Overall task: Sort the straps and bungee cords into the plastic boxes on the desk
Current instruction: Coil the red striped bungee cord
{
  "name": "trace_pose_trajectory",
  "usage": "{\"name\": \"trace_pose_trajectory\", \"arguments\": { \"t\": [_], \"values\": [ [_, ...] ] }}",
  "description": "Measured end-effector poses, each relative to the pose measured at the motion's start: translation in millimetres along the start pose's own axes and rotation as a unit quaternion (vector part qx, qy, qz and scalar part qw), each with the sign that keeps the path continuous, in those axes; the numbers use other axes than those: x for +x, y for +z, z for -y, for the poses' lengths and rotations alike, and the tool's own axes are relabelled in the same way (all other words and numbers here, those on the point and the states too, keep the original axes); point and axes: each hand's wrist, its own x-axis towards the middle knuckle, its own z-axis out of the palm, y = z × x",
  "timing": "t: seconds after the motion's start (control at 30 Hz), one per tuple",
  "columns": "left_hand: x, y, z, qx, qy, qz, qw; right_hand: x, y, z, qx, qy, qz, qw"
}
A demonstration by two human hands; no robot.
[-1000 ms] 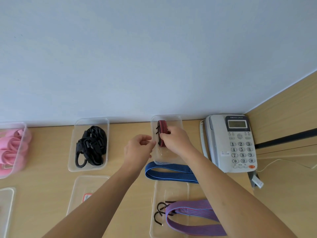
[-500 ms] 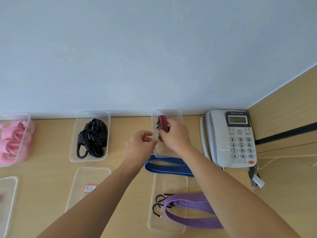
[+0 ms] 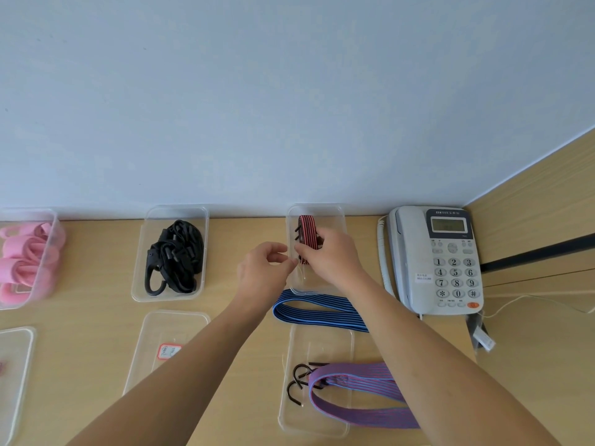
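At the far left a clear box [image 3: 55, 222] holds pink straps [image 3: 25, 262]; the next box [image 3: 175, 209] holds a tangle of black cords [image 3: 175, 255]. The left hand [image 3: 264, 272] hovers at the left wall of the back-row box [image 3: 338, 214], fingers curled, thumb and forefinger tips close together; whether they pinch anything I cannot tell. In that box lies the red-and-black striped bungee cord [image 3: 307, 226], folded into a short bundle, and the right hand [image 3: 331, 255] grips its near half from above with curled fingers.

The step looks like seating this cord in its box. To do it well, press the bundle flat along the box's length, tuck the black hooks [image 3: 297, 228] below the rim, and let go only once the elastic lies slack, since a folded bungee may spring open.

The cord is a flat woven band, with fine red and dark stripes running lengthwise and hooks at its left edge. Just in front of the box, a blue striped bungee cord [image 3: 318, 312] lies on the worktop [image 3: 96, 284], unsorted.
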Motion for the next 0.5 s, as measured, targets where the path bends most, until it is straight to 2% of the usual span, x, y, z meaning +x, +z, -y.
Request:
{"name": "trace_pose_trajectory", "arguments": {
  "t": [0.37,0.5],
  "values": [
    [0,1,2,0.010,-0.009,-0.007,1.000,-8,-3,0,-0.008,0.018,-0.017,1.000],
    [-4,0,-2,0.025,0.006,-0.008,1.000,-18,-12,0,-0.003,0.002,-0.049,0.999]
  ]
}}
